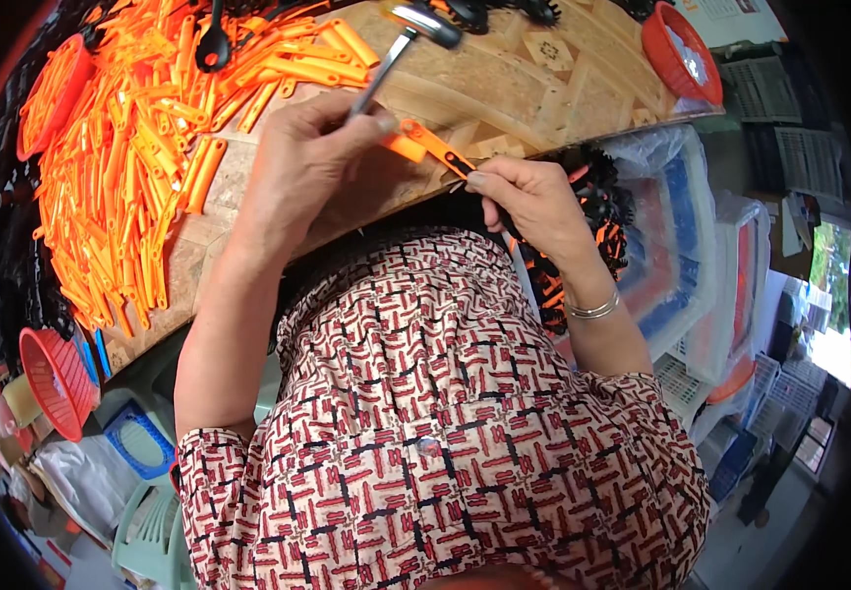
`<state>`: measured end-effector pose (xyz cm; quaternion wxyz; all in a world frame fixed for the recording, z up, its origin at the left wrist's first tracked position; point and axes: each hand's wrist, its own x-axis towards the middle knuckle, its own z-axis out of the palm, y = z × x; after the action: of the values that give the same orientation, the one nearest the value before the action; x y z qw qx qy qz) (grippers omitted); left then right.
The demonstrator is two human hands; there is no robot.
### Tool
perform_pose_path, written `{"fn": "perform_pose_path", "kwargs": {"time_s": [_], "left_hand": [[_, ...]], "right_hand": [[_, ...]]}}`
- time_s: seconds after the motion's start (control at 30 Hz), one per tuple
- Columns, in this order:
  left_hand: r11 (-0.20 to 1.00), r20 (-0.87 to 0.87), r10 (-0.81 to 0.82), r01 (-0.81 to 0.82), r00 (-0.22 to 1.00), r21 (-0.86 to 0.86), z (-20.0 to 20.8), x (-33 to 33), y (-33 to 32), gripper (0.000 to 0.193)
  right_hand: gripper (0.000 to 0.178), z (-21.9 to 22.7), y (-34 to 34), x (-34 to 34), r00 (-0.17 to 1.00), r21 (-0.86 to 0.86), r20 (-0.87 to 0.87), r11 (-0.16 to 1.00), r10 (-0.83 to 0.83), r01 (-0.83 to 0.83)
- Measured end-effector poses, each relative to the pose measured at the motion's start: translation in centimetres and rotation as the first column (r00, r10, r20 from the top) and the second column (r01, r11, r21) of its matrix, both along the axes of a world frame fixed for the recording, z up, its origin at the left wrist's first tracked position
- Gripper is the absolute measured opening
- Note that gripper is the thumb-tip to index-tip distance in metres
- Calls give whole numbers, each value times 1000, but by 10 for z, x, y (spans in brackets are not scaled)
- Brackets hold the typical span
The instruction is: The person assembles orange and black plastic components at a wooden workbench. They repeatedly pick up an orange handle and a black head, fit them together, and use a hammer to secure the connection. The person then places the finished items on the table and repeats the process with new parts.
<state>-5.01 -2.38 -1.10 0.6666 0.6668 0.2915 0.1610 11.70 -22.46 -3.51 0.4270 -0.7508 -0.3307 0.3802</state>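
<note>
Left hand point(309, 147) curled round hammer point(427, 24) — grip hidden in fist; right hand point(535, 202) pinching orange-black piece point(435, 147) — near end covered by fingers.

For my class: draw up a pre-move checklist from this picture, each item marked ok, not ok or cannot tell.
1. Left hand grips the hammer-like tool: ok, fingers closed around its metal shaft.
2. Right hand holds the orange-and-black piece: ok, pinched near its lower end.
3. Loose orange handles lie on the table: ok, heaped on its left side.
4. Right wrist free of jewellery: not ok, a silver-coloured bracelet is on it.
5. Orange and black parts fully joined: cannot tell, the fingers cover one end.
</note>
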Motion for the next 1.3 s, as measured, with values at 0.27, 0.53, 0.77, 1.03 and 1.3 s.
{"fn": "perform_pose_path", "kwargs": {"time_s": [0.27, 0.53, 0.77, 1.03, 1.3], "left_hand": [[971, -81, -145, 157, 986, 179, -13, 29, -28, 19], [743, -141, -132, 192, 981, 641, -15, 33, -35, 22], [716, -189, -228, 296, 955, 632, -9, 34, -23, 25], [656, -180, -196, 265, 964, 706, -15, 33, -26, 24], [631, -15, -170, 121, 985, 766, -20, 29, -35, 22]], "right_hand": [[29, -4, -9, -6, 999, -70, -21, 997, 35, -36], [29, -7, -7, -6, 985, -21, -168, 999, 41, -45], [28, -5, -3, -3, 915, -2, -403, 1000, 26, -29], [31, -6, -4, -5, 914, 13, -405, 1000, 19, -15], [36, -6, 0, -9, 941, -40, -337, 999, -28, 16]]}}
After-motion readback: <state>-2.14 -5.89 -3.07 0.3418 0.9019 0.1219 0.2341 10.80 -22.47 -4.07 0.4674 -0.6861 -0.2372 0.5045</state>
